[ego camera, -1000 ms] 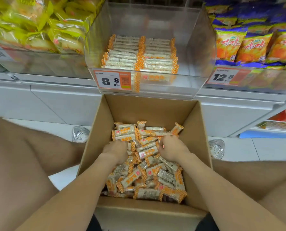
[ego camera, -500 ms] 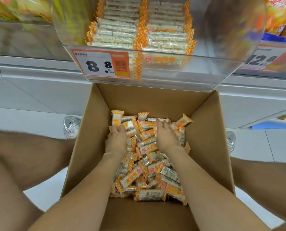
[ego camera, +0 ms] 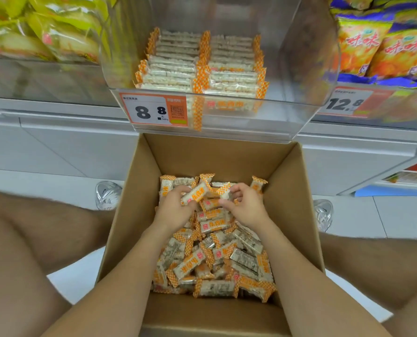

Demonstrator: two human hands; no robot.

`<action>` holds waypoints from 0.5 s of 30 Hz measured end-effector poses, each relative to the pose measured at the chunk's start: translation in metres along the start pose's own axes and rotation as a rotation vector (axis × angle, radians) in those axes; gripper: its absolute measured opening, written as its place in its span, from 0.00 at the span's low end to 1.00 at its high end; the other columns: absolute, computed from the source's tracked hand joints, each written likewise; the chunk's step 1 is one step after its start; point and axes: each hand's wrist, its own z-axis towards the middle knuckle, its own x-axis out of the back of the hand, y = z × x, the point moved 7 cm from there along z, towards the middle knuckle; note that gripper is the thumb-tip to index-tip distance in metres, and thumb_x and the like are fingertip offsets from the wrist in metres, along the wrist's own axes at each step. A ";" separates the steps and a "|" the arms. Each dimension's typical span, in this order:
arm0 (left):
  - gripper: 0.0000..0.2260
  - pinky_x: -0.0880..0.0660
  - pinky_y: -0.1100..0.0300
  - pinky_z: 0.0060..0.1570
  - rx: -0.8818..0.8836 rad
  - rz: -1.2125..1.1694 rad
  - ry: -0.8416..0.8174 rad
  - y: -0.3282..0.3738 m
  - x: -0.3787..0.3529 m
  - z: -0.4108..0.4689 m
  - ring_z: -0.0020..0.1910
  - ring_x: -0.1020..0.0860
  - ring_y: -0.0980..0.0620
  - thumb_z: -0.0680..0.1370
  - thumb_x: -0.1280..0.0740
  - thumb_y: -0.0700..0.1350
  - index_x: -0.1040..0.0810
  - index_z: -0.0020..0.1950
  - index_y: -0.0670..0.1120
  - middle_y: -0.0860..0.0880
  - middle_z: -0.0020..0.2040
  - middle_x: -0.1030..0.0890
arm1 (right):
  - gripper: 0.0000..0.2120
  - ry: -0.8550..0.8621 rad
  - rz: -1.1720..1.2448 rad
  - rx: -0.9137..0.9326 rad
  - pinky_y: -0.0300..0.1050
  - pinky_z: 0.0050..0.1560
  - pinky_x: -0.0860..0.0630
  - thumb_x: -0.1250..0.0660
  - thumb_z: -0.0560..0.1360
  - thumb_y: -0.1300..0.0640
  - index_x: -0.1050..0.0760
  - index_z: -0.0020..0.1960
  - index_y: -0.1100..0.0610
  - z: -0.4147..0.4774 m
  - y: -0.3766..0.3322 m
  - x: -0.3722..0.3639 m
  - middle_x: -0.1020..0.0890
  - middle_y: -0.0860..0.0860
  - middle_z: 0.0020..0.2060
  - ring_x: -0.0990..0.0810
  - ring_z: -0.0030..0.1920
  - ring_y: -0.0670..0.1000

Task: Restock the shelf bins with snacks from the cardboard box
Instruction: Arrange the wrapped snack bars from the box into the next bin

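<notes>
In the open cardboard box (ego camera: pixel 290 190), above the far end of the snack pile (ego camera: pixel 214 261), the left hand (ego camera: pixel 173 212) curls its fingers round a tilted snack bar (ego camera: pixel 194 195). The right hand (ego camera: pixel 249 207) pinches a neighbouring bar (ego camera: pixel 225 190) by its end. The clear shelf bin (ego camera: pixel 307 69) above holds two stacked rows of the same bars.

The cardboard box (ego camera: pixel 287 186) is brown, matt and a bit rough. The snack packs (ego camera: pixel 190 265) have shiny, crinkly plastic wrappers. The shelf bin (ego camera: pixel 307 69) is clear, glossy plastic. Its price tag (ego camera: pixel 151 109) looks like smooth paper. The yellow bags (ego camera: pixel 44 37) and orange bags (ego camera: pixel 363 49) are shiny plastic. The floor (ego camera: pixel 402 215) is smooth white tile.
</notes>
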 end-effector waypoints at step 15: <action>0.14 0.22 0.57 0.39 0.015 -0.517 -0.205 0.093 0.047 -0.054 0.43 0.17 0.47 0.85 0.39 0.45 0.13 0.56 0.50 0.44 0.58 0.15 | 0.23 -0.030 0.973 -0.214 0.47 0.51 0.15 0.19 0.72 0.58 0.21 0.58 0.71 -0.060 -0.089 0.080 0.13 0.64 0.49 0.11 0.50 0.57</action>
